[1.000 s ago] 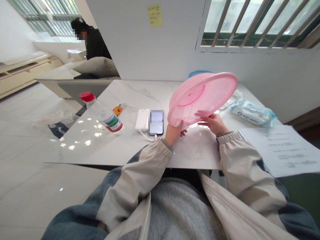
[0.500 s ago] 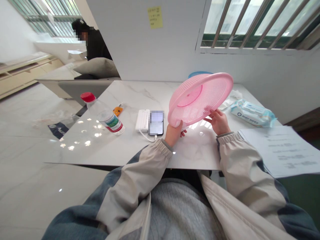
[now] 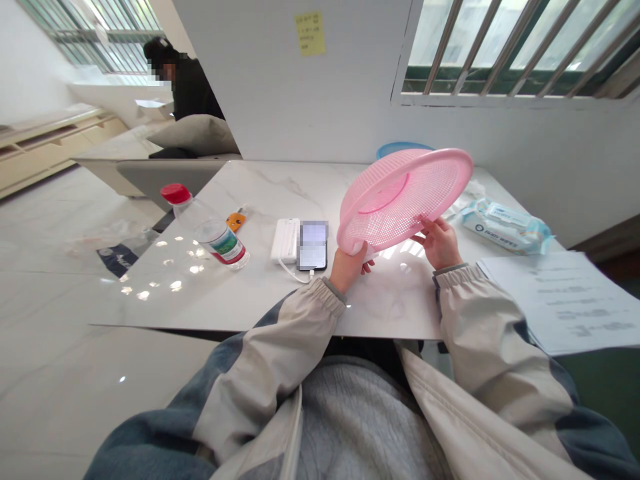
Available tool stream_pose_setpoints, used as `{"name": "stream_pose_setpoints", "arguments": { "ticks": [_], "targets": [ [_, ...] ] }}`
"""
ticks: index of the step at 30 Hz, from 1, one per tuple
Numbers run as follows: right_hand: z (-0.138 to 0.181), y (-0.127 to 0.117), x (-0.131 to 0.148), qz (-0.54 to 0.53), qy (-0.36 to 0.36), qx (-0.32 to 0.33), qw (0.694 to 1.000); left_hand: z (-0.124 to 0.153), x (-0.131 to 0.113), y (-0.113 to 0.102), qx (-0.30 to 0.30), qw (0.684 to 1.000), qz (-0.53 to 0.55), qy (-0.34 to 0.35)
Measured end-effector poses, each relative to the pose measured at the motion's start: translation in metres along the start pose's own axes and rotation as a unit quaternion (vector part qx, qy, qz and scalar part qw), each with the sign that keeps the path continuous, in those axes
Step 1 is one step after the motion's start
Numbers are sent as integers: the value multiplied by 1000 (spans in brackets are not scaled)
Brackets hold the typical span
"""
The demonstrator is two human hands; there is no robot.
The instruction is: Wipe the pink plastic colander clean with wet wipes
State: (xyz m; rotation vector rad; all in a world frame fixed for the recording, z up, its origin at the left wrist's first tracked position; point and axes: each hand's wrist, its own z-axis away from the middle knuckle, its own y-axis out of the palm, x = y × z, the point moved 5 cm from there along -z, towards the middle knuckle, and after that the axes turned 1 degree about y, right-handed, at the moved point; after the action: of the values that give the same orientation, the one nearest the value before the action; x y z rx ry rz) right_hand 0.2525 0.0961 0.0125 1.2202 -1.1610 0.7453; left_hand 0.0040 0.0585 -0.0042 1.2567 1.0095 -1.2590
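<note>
From the head camera we see a round pink plastic mesh basket (image 3: 405, 193) held up and tilted above the white marble table (image 3: 390, 300), its mesh base facing us. Our left hand (image 3: 347, 270) grips the near rim, thumb over the edge. Our right hand (image 3: 439, 243), well apart from it, lays its fingers (image 3: 425, 221) open against the mesh — no clamp there. That right hand has just slid outward along the base — the basket has turned slightly between our hands, still clear of the table.
</note>
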Motion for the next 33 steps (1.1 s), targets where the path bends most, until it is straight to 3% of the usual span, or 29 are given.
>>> {"name": "stream_pose_setpoints", "arguments": {
  "ticks": [9, 17, 25, 33],
  "targets": [
    [3, 1, -1, 28, 16, 8, 999, 0, 0, 0, 2, 1000, -1, 2],
    [10, 11, -19, 104, 84, 100, 986, 2, -4, -1, 15, 999, -20, 35],
    [7, 8, -11, 77, 68, 79, 992, 3, -3, 0, 13, 999, -28, 24],
    [0, -4, 1, 35, 13, 0, 999, -3, 5, -3, -14, 998, -52, 13]
  ]
}}
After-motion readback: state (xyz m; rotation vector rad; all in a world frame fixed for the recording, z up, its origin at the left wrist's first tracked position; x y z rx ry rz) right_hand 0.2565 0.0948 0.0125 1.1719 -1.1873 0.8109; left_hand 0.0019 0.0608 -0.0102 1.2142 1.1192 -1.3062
